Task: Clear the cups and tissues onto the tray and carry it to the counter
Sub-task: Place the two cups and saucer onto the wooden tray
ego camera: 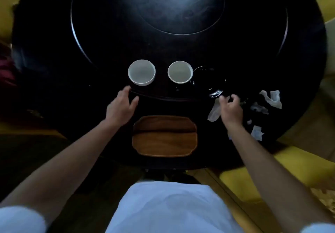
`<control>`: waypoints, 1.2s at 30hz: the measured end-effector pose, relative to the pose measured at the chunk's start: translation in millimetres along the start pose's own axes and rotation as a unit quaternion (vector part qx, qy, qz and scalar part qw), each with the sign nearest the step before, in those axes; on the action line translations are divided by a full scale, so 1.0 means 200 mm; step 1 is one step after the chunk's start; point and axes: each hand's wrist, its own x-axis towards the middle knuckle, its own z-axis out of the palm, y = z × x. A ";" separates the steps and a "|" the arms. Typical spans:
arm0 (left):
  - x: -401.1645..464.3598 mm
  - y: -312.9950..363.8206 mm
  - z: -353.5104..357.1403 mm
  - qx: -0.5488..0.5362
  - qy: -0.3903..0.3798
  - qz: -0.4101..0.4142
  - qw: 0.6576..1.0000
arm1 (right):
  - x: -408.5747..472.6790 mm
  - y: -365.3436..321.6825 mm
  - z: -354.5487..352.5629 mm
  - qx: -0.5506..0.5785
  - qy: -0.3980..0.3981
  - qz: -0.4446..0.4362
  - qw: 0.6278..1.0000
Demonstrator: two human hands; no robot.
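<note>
Head view, looking down on a round dark surface (54, 80) with a raised round inner platform.

Left hand (121, 105): released, fingers spread, palm down, holding nothing. Fingertips lay at the near edge of the inner platform, just below the left white cup (141, 72). Whether they touched the edge could not be told.

Left white cup stood upright on the inner platform, apparently empty. Right white cup (180, 72) stood upright beside it, apart from it, interior slightly tinted. Contents could not be told.

Wooden tray (164, 136) lay on the surface near the person, between the two forearms, below the cups. Nothing lay on it.

Dark glossy dish (208, 80) sat just right of the right cup, its rim close to or touching that cup. Detail was lost in the dim light.

Right hand (230, 107): fingers curled and pinched together at the near rim of the dark dish. A white tissue (214, 112) hung by its left side, seemingly grasped; the exact grip was hidden.

Further right, a crumpled tissue (272, 98) lay on the surface, with smaller tissue scraps (257, 133) nearer the person. All were off the tray.

Yellow chairs (253, 165) stood around the surface.
</note>
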 end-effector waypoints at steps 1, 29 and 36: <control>0.08 0.00 0.00 -0.010 0.020 -0.034 0.999 | 0.09 -0.01 0.01 0.013 0.010 0.022 1.000; 0.34 0.03 0.02 -0.502 -0.091 -0.239 0.826 | 0.33 -0.12 0.05 0.233 0.001 0.090 0.968; -0.06 -0.07 0.03 -0.477 -0.064 -0.221 0.848 | 0.01 0.02 -0.08 0.344 0.013 0.104 0.933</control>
